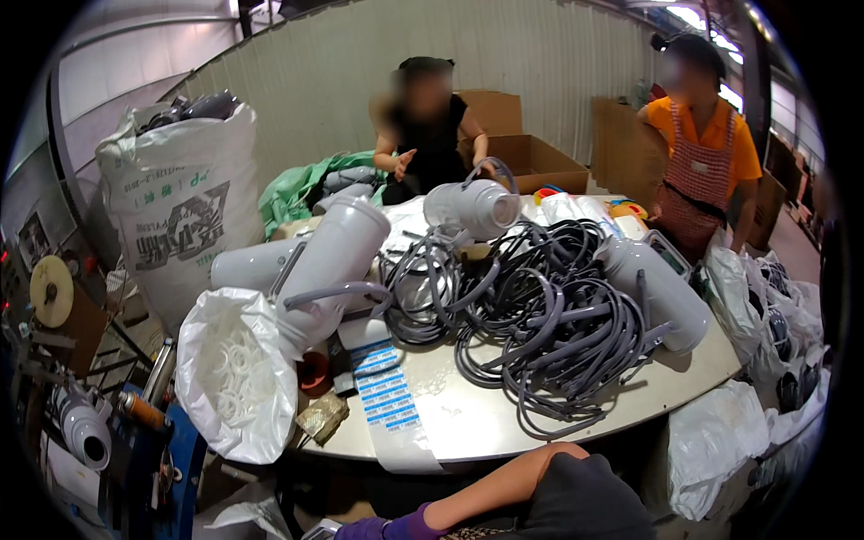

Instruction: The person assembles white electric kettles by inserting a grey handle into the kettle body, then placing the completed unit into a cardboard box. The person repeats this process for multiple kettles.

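My right arm crosses the lower edge toward the left, bare below a dark sleeve. At its end my right hand (364, 528), in purple covering, is mostly cut off by the picture's edge. Its fingers cannot be made out. A small pale object (321, 530) shows beside it, too cropped to name. My left hand is out of view. Above the arm, the white table (477, 423) bears a tangle of grey hoses (576, 342). Beside the hoses lies a strip of blue-and-white labels (389, 391). An open white bag of pale rings (236, 360) stands at the table's left.
Grey plastic canisters (337, 243) lie at left, with another canister (661, 297) at right. Across the table, one person handles a translucent canister (475, 209); another person in orange stands at right. A big white sack (184, 207), a cardboard box (526, 157) and white bags (720, 432) surround the table.
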The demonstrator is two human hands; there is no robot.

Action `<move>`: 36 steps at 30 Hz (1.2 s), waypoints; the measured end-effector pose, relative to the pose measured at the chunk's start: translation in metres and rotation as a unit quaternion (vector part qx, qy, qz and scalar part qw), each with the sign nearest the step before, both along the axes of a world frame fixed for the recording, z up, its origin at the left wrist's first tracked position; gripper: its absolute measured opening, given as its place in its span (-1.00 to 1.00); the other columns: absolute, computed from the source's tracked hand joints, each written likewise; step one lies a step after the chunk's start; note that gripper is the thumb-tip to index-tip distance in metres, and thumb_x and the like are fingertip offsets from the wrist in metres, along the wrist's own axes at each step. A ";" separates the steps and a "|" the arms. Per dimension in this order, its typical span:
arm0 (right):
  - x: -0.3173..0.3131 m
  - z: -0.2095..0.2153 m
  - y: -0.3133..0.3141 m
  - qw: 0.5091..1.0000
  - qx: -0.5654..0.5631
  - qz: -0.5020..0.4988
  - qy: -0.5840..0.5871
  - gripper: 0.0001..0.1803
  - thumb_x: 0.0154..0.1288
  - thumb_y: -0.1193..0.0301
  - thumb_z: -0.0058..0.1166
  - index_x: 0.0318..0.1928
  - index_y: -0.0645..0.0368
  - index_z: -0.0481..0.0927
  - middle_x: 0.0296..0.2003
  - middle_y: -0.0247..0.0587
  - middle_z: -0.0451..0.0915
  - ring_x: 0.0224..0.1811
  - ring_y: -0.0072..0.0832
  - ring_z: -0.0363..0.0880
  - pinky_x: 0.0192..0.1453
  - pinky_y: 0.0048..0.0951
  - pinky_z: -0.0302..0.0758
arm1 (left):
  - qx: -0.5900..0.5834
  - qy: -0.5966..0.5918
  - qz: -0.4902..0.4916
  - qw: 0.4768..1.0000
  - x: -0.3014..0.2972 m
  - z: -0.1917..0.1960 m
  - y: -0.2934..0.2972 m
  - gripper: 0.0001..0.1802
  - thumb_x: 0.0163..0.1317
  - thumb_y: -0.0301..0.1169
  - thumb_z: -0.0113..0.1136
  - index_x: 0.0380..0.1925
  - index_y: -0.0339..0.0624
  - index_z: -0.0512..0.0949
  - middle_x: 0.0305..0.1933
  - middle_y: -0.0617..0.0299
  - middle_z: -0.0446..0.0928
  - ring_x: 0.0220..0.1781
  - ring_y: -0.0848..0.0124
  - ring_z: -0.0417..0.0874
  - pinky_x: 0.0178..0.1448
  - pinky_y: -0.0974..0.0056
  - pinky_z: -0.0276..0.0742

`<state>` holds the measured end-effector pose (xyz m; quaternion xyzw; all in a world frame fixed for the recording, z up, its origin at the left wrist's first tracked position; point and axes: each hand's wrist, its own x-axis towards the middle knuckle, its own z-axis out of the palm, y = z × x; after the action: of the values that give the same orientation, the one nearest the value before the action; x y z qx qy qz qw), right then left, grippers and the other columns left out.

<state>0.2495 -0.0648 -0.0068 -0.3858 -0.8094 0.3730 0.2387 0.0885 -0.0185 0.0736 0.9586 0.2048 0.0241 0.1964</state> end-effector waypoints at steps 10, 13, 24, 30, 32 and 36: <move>0.019 0.000 -0.003 0.998 -0.023 0.003 0.055 -0.73 0.43 0.25 0.07 -0.08 0.21 0.54 -0.10 -0.01 0.64 -0.04 -0.11 0.65 0.13 -0.17 0.56 | -0.037 0.013 -0.035 0.999 0.001 0.007 0.014 -0.51 0.44 -0.35 0.14 0.35 -0.17 0.49 0.41 0.01 0.45 0.32 0.15 0.54 0.35 0.06 0.48; 0.019 0.002 -0.005 0.996 -0.035 0.015 0.078 -0.72 0.46 0.23 0.07 -0.07 0.21 0.53 -0.08 -0.01 0.63 -0.02 -0.11 0.64 0.15 -0.16 0.55 | -0.055 0.021 -0.038 0.998 -0.004 0.012 0.015 -0.51 0.44 -0.34 0.14 0.35 -0.17 0.49 0.41 0.01 0.45 0.32 0.15 0.54 0.36 0.06 0.48; 0.045 0.033 -0.011 0.937 -0.102 -0.244 0.229 -0.59 0.40 0.34 0.32 0.20 0.15 0.67 -0.10 -0.29 0.77 -0.22 -0.60 0.69 -0.11 -0.53 0.64 | -0.021 -0.252 0.091 0.963 -0.074 -0.062 0.037 -0.14 -0.27 -0.06 0.73 0.08 -0.14 0.57 0.16 0.04 0.61 0.23 0.01 0.61 0.33 -0.02 0.47; -0.019 0.064 -0.007 0.969 0.020 -0.160 0.187 -0.83 0.23 0.49 0.32 -0.17 0.21 0.68 -0.31 -0.13 0.68 -0.39 -0.12 0.69 -0.29 -0.29 0.61 | 0.031 -0.290 0.095 0.952 -0.083 -0.068 0.024 0.01 -0.16 -0.12 0.64 0.32 -0.28 0.43 0.34 -0.05 0.51 0.27 -0.03 0.59 0.45 -0.09 0.39; -0.029 0.045 0.001 0.982 0.063 -0.126 0.127 -0.84 0.17 0.54 0.28 -0.21 0.18 0.67 -0.32 -0.12 0.68 -0.39 -0.10 0.67 -0.30 -0.26 0.61 | 0.041 -0.294 0.105 0.949 -0.084 -0.067 0.022 0.03 -0.17 -0.13 0.63 0.33 -0.30 0.41 0.33 0.01 0.53 0.26 0.00 0.60 0.45 -0.08 0.39; -0.043 0.042 0.009 0.992 0.056 -0.115 -0.013 -0.90 0.15 0.52 0.16 -0.29 0.12 0.64 -0.35 -0.08 0.67 -0.34 -0.02 0.66 -0.23 -0.13 0.60 | -0.010 -0.308 0.117 0.944 -0.085 -0.067 0.023 0.09 -0.19 -0.12 0.62 0.39 -0.32 0.38 0.26 0.09 0.59 0.24 0.07 0.61 0.48 -0.05 0.35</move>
<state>0.2070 -0.0553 0.0354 -0.4674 -0.7821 0.2918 0.2910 0.0037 0.0047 0.0061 0.8716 0.2457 0.3386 0.2557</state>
